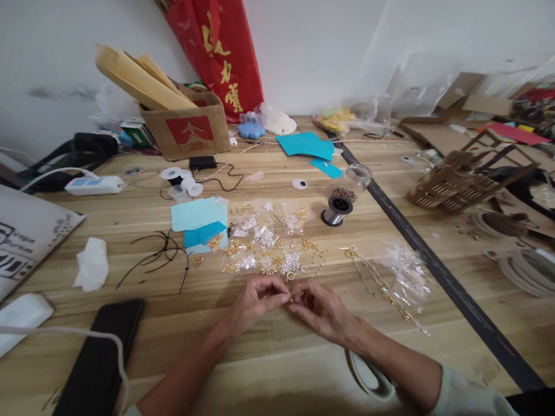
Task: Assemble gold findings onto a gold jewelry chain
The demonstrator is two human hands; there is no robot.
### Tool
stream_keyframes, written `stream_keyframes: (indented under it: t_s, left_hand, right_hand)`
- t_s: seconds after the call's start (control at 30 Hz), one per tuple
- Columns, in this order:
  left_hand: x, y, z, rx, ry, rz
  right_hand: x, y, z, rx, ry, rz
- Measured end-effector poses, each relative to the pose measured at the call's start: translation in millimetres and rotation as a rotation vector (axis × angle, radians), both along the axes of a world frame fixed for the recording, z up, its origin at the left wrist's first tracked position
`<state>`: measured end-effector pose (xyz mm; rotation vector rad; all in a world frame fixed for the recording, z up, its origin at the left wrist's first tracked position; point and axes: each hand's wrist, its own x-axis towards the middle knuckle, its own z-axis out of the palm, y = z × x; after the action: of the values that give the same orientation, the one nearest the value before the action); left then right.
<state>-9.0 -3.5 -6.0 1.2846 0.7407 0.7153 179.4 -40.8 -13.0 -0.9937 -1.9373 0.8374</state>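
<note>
My left hand [261, 301] and my right hand [324, 309] meet above the wooden table, both pinched at the fingertips. A tiny gold-coloured bead [290, 300] shows between the fingertips, against the right ones. Faint thin lines, perhaps clear thread, run below the left hand; what its fingers hold is too small to make out. Just beyond the hands lie silver beads [292, 263], loose gold beads [311, 246] and small clear bags [266, 236] of beads. Beneath my right forearm a pale loop-shaped handle [371, 379] is partly hidden.
To the right lie a gold chain [375, 280] and crumpled plastic bags [405, 276]. A wire spool [336, 211] stands farther back. Blue cards [200, 214], black cord [163, 260] and a black phone [101, 360] are leftward. A woven basket [458, 180] stands far right.
</note>
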Motion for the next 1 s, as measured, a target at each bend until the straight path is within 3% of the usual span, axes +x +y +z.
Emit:
stream_keyframes:
  t_s: [0.23,0.5,0.7,1.0]
  left_hand:
    - [0.2,1.2,7.5,0.062,-0.027,0.089]
    - [0.4,1.1,7.6,0.129,-0.071,0.132]
    - [2.5,1.4,6.5,0.193,-0.078,0.139]
    - [4.9,-1.9,3.1,0.399,0.061,0.153]
  right_hand:
    - [2.6,1.0,13.5,-0.078,-0.005,0.014]
    - [2.3,3.8,12.0,-0.151,0.125,-0.095]
    - [-0.5,2.0,15.5,-0.153,0.155,-0.019]
    - [3.0,7.7,17.1,-0.050,0.084,-0.041]
